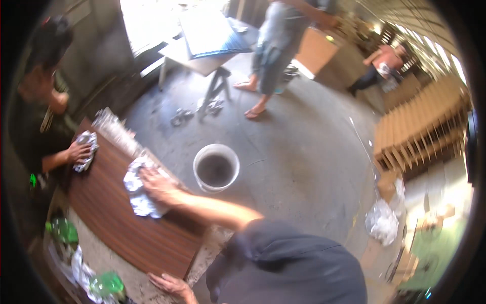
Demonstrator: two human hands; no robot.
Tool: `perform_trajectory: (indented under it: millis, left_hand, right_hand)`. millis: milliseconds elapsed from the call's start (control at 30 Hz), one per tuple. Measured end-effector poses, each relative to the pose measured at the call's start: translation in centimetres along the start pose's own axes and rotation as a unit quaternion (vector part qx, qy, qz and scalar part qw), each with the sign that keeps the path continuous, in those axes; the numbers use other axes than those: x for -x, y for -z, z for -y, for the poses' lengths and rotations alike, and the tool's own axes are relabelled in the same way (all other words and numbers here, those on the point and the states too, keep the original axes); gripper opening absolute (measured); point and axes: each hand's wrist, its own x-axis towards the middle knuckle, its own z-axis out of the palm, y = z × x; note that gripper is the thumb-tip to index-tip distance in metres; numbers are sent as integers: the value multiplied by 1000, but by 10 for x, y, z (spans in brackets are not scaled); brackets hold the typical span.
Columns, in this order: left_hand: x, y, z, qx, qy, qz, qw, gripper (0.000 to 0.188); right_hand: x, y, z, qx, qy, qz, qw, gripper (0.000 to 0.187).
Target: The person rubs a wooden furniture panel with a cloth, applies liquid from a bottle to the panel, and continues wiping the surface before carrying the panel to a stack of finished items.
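Note:
A dark brown wood-grain board (131,228) lies across a worn, pale-stained work surface on the left. My right hand (158,185) presses a crumpled white-and-grey cloth (139,195) against the board near its far long edge, fingers over the cloth. Close to the board's near right corner, my left hand (169,285) rests with its fingers stretched out, holding nothing. Toward the board's far left end, a co-worker's hand (78,152) holds another crumpled cloth (89,150) on the same board.
A white bucket (216,187) stands on the floor beyond the board. Green plastic bottles (107,285) lie along the near left side. Another person stands beside a table (190,63). Stacked brown panels (420,124) and a clear plastic bag (382,223) are at right.

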Motion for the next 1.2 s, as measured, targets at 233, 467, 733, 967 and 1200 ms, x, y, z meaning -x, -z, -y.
perform_trajectory:
  millis: [233, 467, 733, 967, 1200]
  left_hand:
    - [-1, -30, 24, -46, -69, -2, 997, 54]
    - [-14, -29, 42, 33, -164, 20, 986, 56]
    - [-23, 5, 34, 33, -153, 50, 986, 57]
    - [-21, 15, -7, 44, -125, 60, 989, 60]
    - [-25, 19, -3, 44, -135, 80, 987, 65]
  right_hand:
    - [141, 10, 137, -83, 83, 21, 993, 58]
    - [131, 21, 144, -42, 82, 121, 988, 66]
    - [90, -5, 168, 11, -11, 13, 1000, 55]
    - [166, 96, 146, 159, 23, 63, 985, 54]
    - [96, 107, 15, 190, -327, 21, 926, 48]
